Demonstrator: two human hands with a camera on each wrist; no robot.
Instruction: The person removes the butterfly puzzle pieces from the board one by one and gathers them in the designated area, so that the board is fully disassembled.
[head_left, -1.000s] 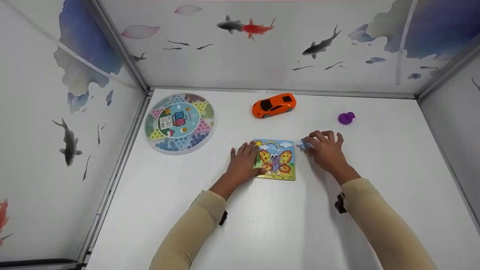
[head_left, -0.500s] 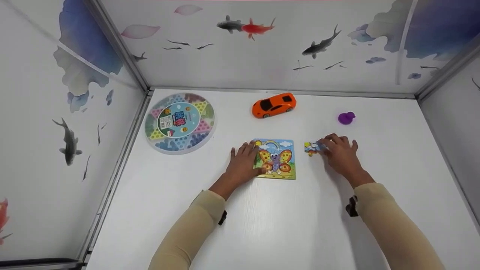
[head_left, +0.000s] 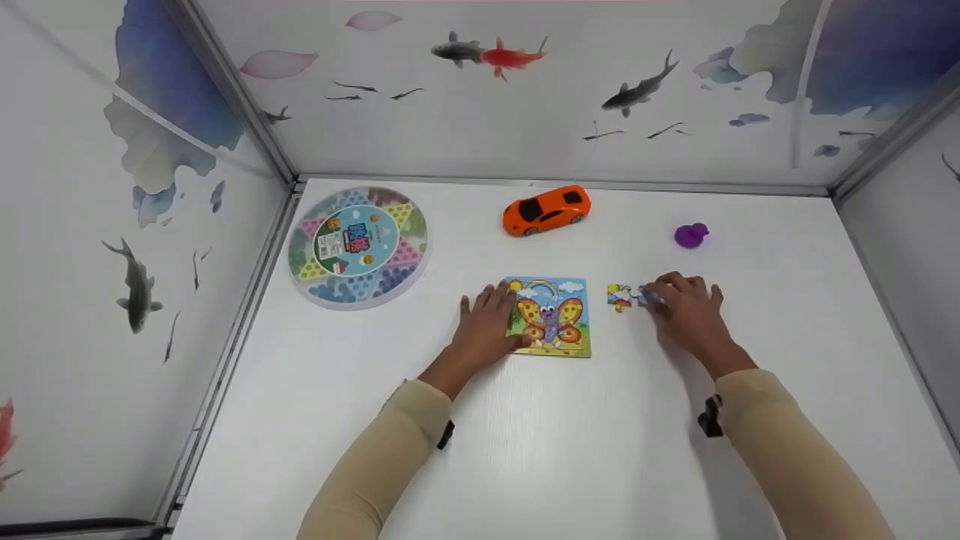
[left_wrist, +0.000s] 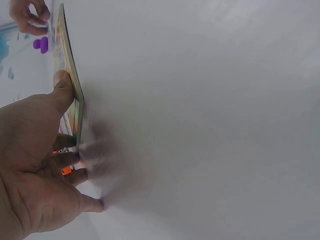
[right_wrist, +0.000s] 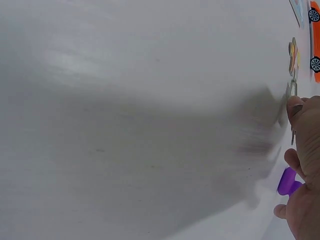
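Note:
A square butterfly jigsaw puzzle (head_left: 555, 319) lies on the white table in the head view. My left hand (head_left: 484, 330) rests along its left side, thumb on the lower left corner and fingers spread at the upper left edge. In the left wrist view that thumb (left_wrist: 62, 89) presses on the board. Right of the puzzle, my right hand (head_left: 688, 313) pinches a small blue jigsaw piece (head_left: 648, 295), partly hidden by the fingertips. Just left of it lies a piece with a sun (head_left: 619, 295), which has an orange and yellow tab pointing down.
An orange toy car (head_left: 547, 211) stands behind the puzzle. At the back right is a purple rubber duck (head_left: 691, 235). The round Chinese checkers set (head_left: 358, 247) lies at the back left. Walls with painted fish enclose the table's back and sides.
My right hand has moved right, away from the puzzle, bringing pieces with it. The sun piece now shows uncovered beside the fingers. My left hand has stayed on the puzzle.

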